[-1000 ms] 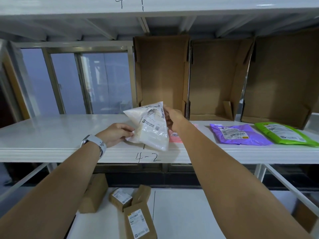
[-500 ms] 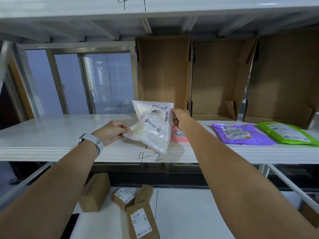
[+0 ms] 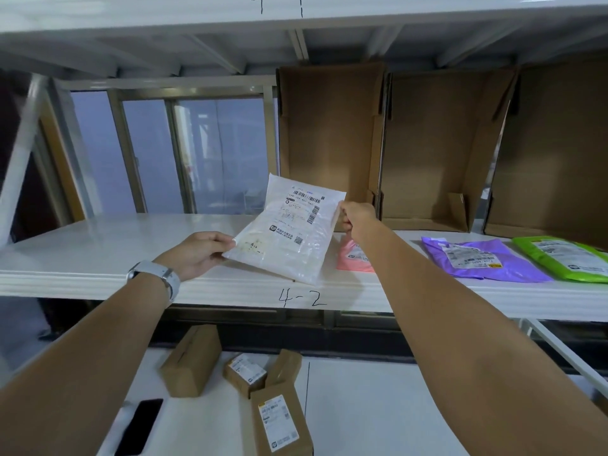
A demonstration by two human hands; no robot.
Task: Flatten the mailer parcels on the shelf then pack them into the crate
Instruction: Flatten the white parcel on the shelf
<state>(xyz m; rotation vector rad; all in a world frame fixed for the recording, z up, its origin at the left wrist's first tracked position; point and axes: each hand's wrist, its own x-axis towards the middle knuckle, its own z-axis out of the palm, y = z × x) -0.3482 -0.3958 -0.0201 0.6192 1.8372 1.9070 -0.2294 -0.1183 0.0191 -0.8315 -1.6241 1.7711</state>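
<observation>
Left hand: your left hand (image 3: 200,255) pinches the lower left corner of the white mailer (image 3: 289,235), a watch (image 3: 158,280) on the wrist.
Right hand: your right hand (image 3: 357,216) is closed in a pinch on the mailer's right edge.
White mailer: stretched between both hands, label up, tilted, its lower edge at the front of the shelf (image 3: 82,248) marked 4-2.
Other mailers: pink mailer (image 3: 353,258), purple mailer (image 3: 477,258) and green mailer (image 3: 562,261) lie flat on the same shelf, to your right.
Cartons: three open cardboard boxes (image 3: 434,153) stand at the shelf's back; nothing shows inside them.
Lower shelf: small brown parcels (image 3: 279,419) and a dark phone (image 3: 139,426).
</observation>
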